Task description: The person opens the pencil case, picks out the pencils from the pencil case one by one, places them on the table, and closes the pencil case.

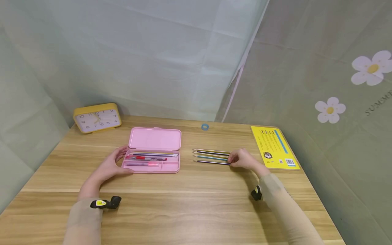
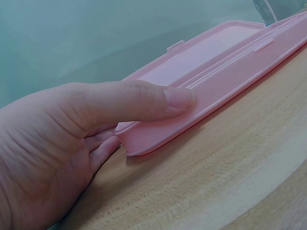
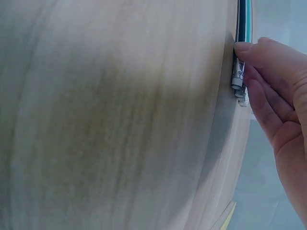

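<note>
A pink pencil case (image 1: 155,139) lies on the table with its lid swung back. My left hand (image 1: 107,168) holds its left end, thumb along the front wall and fingers behind. Inside are pencils (image 1: 147,154), a red-and-clear pen (image 1: 144,158) and, in the front compartment, a pale pen with a pink end (image 1: 141,164). Right of the case, my right hand (image 1: 243,159) pinches a dark pencil (image 1: 211,162) near its eraser end, as the right wrist view shows. Several other pencils (image 1: 209,157) lie just behind it, their points toward the case.
A yellow alarm clock (image 1: 98,119) stands at the back left of the wooden table (image 1: 183,211). Toward the back edge lies a small blue ring (image 1: 205,127). On the right is a yellow booklet (image 1: 274,146). Curtains (image 1: 153,61) hang behind and beside the table.
</note>
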`<state>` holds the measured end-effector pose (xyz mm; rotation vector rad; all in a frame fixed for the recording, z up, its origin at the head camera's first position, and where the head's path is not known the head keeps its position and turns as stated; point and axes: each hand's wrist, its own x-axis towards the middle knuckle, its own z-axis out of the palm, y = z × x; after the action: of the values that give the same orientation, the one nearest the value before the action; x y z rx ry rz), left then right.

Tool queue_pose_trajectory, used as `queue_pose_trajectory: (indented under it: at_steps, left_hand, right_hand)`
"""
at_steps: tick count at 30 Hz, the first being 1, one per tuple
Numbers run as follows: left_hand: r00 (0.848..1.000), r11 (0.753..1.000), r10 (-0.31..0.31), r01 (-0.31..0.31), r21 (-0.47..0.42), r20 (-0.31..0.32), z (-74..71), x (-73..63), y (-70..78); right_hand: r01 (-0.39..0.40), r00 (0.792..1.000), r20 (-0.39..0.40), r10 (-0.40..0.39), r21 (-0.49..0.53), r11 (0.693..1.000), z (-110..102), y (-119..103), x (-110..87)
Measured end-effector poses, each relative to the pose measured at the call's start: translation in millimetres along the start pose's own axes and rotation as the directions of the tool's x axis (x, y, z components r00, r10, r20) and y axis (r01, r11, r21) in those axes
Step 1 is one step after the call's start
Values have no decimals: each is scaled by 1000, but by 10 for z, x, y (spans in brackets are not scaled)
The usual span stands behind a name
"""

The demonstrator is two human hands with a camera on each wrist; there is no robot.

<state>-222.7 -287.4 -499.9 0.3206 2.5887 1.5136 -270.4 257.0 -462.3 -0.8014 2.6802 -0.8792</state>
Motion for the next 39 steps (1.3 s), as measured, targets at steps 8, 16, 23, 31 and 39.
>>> queue_pose_trajectory:
  at_steps: [8,16,23,31,39]
  left_hand:
    - [1000,1000,1,-1,-5,1,0,1,3]
    - [1000,1000,1,-1,-9,3,-4,-2,1]
    - [1000,1000,5,-5,-12,4,2,2,-5]
    - [1000,1000,-2,3,-6,4,0,-4,6]
    - [1000,1000,-10,10,6,1,-2,-8,4]
  right_hand:
    - [-29,1000,-10,28,-17,999,-18,-18,-17]
    - [-11,999,-48,9,-24,1000,-24,2,-2]
    - [-42,998,-49,41,-28,999,-27,22,-7]
    - [-26,999,-39,25,-26,999,-52,25,0]
    - [-5,999,-34,4,-21,1000,-109,-60,70]
